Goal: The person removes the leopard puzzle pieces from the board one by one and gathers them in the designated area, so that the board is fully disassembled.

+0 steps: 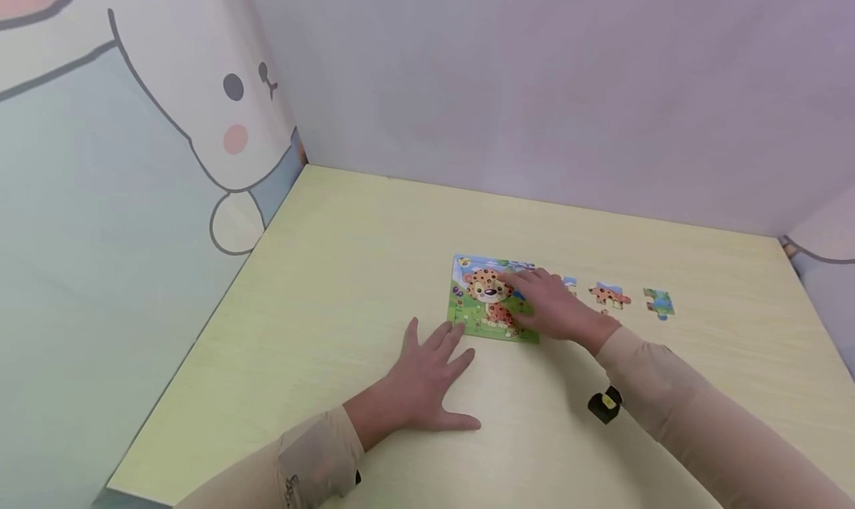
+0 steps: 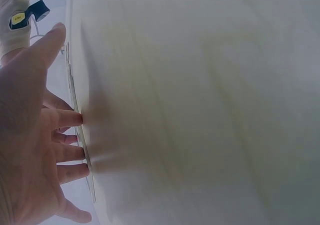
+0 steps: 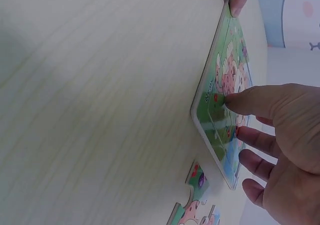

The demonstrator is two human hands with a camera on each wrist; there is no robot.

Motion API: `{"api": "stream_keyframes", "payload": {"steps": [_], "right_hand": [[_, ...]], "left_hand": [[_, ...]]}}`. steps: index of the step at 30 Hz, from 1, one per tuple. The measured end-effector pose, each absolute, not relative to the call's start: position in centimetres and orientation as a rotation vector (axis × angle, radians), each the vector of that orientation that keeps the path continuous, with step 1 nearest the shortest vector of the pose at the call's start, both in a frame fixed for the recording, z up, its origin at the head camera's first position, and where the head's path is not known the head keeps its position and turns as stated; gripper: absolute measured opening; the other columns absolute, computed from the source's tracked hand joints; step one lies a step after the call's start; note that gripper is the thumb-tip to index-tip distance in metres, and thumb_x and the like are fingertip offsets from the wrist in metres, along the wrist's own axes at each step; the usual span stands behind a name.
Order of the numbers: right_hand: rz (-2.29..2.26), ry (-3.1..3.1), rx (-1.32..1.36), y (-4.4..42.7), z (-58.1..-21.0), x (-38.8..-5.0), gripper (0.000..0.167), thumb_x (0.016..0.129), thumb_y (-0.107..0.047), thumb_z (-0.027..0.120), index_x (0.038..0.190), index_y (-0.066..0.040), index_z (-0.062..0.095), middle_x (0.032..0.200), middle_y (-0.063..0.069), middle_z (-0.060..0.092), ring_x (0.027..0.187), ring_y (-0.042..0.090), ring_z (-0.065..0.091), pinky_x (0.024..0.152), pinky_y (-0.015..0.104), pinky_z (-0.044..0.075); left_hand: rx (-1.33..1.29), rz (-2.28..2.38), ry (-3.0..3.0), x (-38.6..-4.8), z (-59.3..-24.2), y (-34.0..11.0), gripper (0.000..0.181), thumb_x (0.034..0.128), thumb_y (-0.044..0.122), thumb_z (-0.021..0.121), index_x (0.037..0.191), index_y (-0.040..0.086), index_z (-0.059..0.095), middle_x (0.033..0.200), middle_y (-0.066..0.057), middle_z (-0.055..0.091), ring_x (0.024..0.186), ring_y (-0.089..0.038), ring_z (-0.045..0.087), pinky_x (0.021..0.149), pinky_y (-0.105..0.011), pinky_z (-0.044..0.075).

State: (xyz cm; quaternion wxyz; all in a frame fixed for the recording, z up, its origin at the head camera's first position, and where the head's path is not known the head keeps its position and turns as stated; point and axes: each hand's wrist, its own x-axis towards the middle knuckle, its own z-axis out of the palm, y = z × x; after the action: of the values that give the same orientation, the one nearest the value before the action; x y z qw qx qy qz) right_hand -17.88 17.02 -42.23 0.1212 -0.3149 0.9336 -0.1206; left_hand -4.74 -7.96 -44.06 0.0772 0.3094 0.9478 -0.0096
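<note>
Beneath the loosely spread right hand (image 1: 553,307) lies the leopard jigsaw (image 1: 490,299), ungripped. The left hand (image 1: 427,381), splayed and empty, touches its near-left corner

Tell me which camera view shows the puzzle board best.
The head view, because it shows the puzzle board from above, its right side partly covered by the right hand. The right wrist view shows it at a steep slant, partly hidden; the left wrist view, little more than its thin edge.
</note>
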Motion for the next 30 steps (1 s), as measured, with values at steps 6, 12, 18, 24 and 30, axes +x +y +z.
{"api": "stream_keyframes", "payload": {"steps": [6, 12, 18, 24, 30], "right_hand": [[-0.303, 2.723, -0.978, 16.9, -42.1, -18.2, 0.067, 0.096, -0.017, 0.077, 0.155, -0.009, 0.047, 0.148, 0.022, 0.055, 0.138, 0.049, 0.047, 0.108, 0.073, 0.038], [-0.300, 2.735, -0.978, 16.9, -42.1, -18.3, 0.071, 0.094, -0.016, 0.079, 0.156, -0.010, 0.046, 0.147, 0.021, 0.053, 0.137, 0.046, 0.045, 0.109, 0.072, 0.037], [-0.317, 2.778, -1.032, 16.9, -42.3, -17.9, 0.077, 0.090, -0.012, 0.082, 0.157, -0.009, 0.045, 0.134, 0.017, 0.056, 0.124, 0.037, 0.053, 0.103, 0.063, 0.041], [-0.321, 2.807, -1.082, 16.9, -42.5, -17.5, 0.081, 0.089, -0.009, 0.083, 0.158, -0.008, 0.042, 0.128, 0.014, 0.056, 0.117, 0.031, 0.055, 0.100, 0.058, 0.042], [-0.309, 2.823, -1.124, 17.0, -42.7, -17.3, 0.081, 0.089, -0.010, 0.083, 0.158, -0.007, 0.042, 0.124, 0.013, 0.058, 0.117, 0.030, 0.054, 0.099, 0.057, 0.043]], "left_hand": [[0.926, -0.018, 2.840, -4.8, -44.0, -8.0, 0.099, 0.0846, 0.091, 0.047, 0.158, 0.025, 0.048, 0.172, -0.012, 0.030, 0.158, -0.031, 0.031, 0.114, -0.077, 0.029], [0.925, -0.031, 2.838, -4.8, -44.0, -7.9, 0.099, 0.0847, 0.091, 0.047, 0.158, 0.025, 0.047, 0.172, -0.012, 0.029, 0.158, -0.031, 0.031, 0.114, -0.077, 0.029], [0.927, -0.049, 2.839, -4.8, -43.9, -7.9, 0.099, 0.0847, 0.092, 0.046, 0.158, 0.025, 0.047, 0.172, -0.012, 0.030, 0.158, -0.031, 0.031, 0.114, -0.077, 0.029], [0.922, -0.067, 2.836, -4.8, -43.9, -7.8, 0.099, 0.0844, 0.092, 0.046, 0.158, 0.026, 0.048, 0.172, -0.011, 0.030, 0.158, -0.030, 0.032, 0.114, -0.076, 0.030], [0.918, -0.073, 2.837, -4.8, -43.9, -7.8, 0.099, 0.0840, 0.093, 0.046, 0.158, 0.026, 0.048, 0.172, -0.011, 0.030, 0.158, -0.030, 0.031, 0.114, -0.076, 0.030]]}}
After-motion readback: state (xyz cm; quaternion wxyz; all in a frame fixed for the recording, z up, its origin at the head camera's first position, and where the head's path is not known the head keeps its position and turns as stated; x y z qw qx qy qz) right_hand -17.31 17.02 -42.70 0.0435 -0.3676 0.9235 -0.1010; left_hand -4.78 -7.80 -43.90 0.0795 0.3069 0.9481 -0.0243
